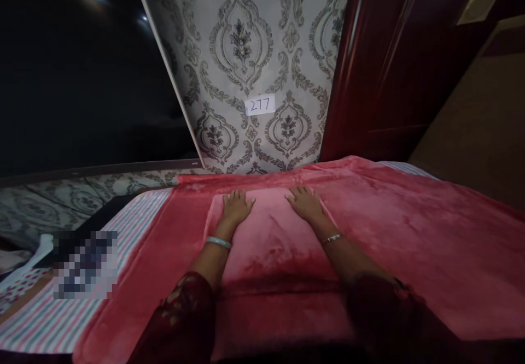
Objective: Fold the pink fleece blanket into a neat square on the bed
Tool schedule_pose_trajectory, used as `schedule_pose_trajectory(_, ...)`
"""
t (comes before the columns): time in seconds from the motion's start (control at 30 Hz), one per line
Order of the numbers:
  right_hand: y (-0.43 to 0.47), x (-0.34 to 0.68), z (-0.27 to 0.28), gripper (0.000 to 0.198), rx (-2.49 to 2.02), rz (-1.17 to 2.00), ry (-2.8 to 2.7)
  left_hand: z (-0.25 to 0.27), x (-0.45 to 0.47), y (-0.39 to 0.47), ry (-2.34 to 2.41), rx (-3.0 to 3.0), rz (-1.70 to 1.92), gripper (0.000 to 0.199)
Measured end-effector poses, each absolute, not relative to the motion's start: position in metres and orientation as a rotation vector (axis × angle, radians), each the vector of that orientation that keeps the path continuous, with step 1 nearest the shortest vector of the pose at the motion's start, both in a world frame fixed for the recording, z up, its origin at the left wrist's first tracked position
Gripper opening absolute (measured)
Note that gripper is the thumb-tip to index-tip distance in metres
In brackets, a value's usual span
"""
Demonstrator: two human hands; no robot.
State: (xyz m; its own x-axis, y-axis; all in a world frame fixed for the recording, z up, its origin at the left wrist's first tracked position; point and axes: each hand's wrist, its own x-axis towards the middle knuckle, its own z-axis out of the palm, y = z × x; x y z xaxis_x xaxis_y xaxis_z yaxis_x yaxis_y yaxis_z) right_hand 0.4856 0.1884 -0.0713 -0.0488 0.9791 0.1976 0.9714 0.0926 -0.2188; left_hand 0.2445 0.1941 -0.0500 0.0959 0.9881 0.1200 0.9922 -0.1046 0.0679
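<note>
A folded pink-red plush blanket (273, 233) lies in front of me, its top smooth and paler toward the far end. My left hand (238, 208) rests flat on its far left corner, fingers spread. On the far right corner my right hand (305, 203) lies palm down, fingers also apart. Neither hand grips anything. Beneath the folded piece spreads a larger red plush cover (394, 233), and under that a striped sheet (139, 216) shows at the left.
Patterned wallpaper (241, 41) with a paper label reading 277 (260, 104) faces me. A large dark screen (82, 80) stands at the left, a glossy dark-red wooden panel (377, 69) at the right. Beside the striped sheet is a blurred-out patch (85, 265).
</note>
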Motion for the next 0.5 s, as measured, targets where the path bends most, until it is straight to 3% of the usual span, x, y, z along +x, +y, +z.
schedule_pose_trajectory(0.17, 0.193, 0.497, -0.097, 0.048, -1.884, -0.014, -2.093, -0.074, 0.239, 0.191, -2.093, -2.26, -0.225, 0.063)
schedule_pose_trajectory(0.5, 0.196, 0.497, -0.098, 0.047, -1.873, -0.007, -2.067, -0.073, 0.24, 0.193, -2.101, -2.268, -0.285, 0.061)
